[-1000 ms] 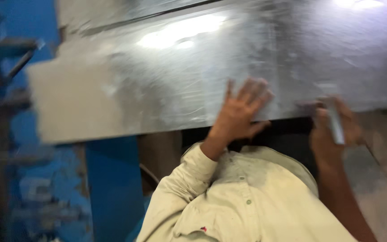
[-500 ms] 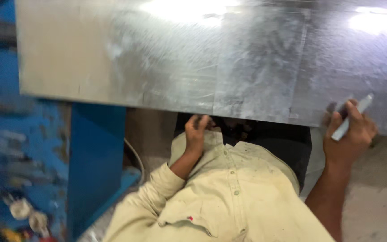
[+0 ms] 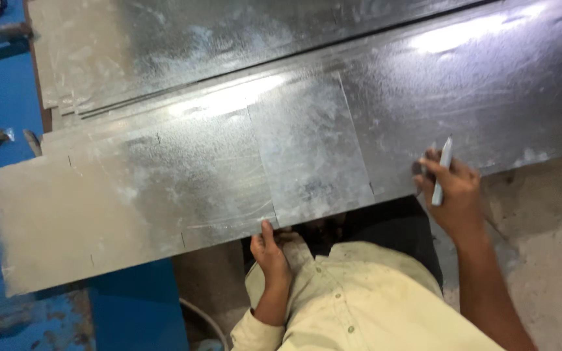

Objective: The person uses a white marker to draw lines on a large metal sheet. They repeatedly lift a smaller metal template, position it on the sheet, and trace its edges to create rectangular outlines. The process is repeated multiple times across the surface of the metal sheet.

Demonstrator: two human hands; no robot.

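The left hand (image 3: 269, 250) grips the near edge of the top sheet (image 3: 164, 195), thumb on the upper face and fingers curled beneath, at 6 o'clock in the view. The right hand (image 3: 453, 195) is clenched around a marker (image 3: 441, 170), which stands nearly upright with its tip at 12 o'clock; the same hand rests against the near edge of the sheet at 3 o'clock. The top sheet is galvanised metal, lying flat and tilted in the view, its left end overhanging at 9 o'clock. Short dark marks show along its edges. A smaller rectangular patch (image 3: 310, 153) of sheet lies on it at centre. More sheets (image 3: 229, 45) are stacked beneath and behind, stepped toward 12 o'clock, with bright glare at 1 o'clock. A blue machine frame (image 3: 131, 312) stands under the stack from 7 to 9 o'clock. The concrete floor (image 3: 554, 260) shows at 4 o'clock. The person's pale shirt (image 3: 359, 305) fills the view at 5 o'clock.
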